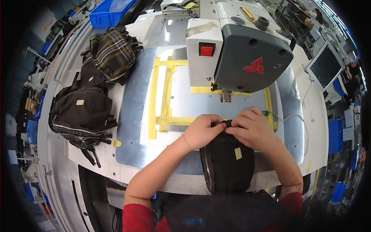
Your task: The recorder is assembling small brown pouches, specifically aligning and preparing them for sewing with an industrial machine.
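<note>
So both hands are working the top edge of a small black bag [228,162] that's lying on the metal work plate [131,127] just in front of the sewing machine head [235,42]. The bag's long axis is running straight from the person's body toward the machine, with its far end sitting right under the fingertips and the rest of it trailing back over the table edge toward the lap.

The left hand [201,130] is curling in from the bag's left side, fingers bunched and pinching the fabric at that far edge. The right hand [253,127] is doing the same from the right side, fingers pressed together on the same bit of edge, so the two sets of fingertips are almost touching each other over the middle of the bag. Neither hand is really nearer; they're meeting on the bag's centerline.

The needle area [226,96] is just beyond the fingertips, with a gap of bare plate between. A zipper [206,166] is running down the bag's left side and a little pale label [238,153] is sitting on top. Yellow tape strips [166,96] are framing the plate left of the bag, and a pile of finished-looking bags [83,112] is lying well off to the left.
</note>
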The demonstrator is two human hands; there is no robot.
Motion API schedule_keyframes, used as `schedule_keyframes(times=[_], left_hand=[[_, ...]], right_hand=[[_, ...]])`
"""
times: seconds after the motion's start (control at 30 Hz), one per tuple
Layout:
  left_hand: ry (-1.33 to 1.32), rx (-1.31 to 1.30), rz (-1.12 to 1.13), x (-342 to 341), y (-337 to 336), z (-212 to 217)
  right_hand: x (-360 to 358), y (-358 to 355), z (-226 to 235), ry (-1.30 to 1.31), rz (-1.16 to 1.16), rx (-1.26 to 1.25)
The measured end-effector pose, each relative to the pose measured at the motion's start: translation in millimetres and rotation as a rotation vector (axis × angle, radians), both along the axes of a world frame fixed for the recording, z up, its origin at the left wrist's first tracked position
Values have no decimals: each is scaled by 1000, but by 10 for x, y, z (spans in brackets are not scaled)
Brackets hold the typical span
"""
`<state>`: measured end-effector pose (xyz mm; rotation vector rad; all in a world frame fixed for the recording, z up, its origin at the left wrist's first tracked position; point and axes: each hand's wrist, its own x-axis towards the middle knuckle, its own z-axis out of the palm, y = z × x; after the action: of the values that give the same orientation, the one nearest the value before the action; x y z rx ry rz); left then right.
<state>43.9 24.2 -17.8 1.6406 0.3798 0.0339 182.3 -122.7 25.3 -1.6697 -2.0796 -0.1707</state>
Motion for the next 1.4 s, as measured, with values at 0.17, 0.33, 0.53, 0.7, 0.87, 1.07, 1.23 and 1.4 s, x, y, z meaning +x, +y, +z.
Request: schedule_keyframes(times=[0.17, 0.33, 0.53, 0.7, 0.87, 1.07, 1.23, 1.4], left_hand=[[22, 2, -34, 23, 28, -16], [46, 7, -76, 21, 29, 3], [8, 64, -70, 12, 28, 61], [28, 104, -101, 22, 34, 125], [62, 100, -120, 10, 51, 190], [58, 68, -135, 25, 55, 198], [71, 59, -144, 15, 58, 171], [19, 130, -121, -6, 33, 184]], right_hand=[[11, 25, -3, -198, 75, -37], [-19, 37, -21, -247, 53, -48], [-30, 37, -10, -247, 2, -83], [32, 13, -20, -222, 33, -114], [73, -15, 15, 81, 5, -143], [70, -26, -29, 98, 46, -40], [12, 0, -48, 5, 40, -31], [-72, 13, -17, -111, -7, -58]])
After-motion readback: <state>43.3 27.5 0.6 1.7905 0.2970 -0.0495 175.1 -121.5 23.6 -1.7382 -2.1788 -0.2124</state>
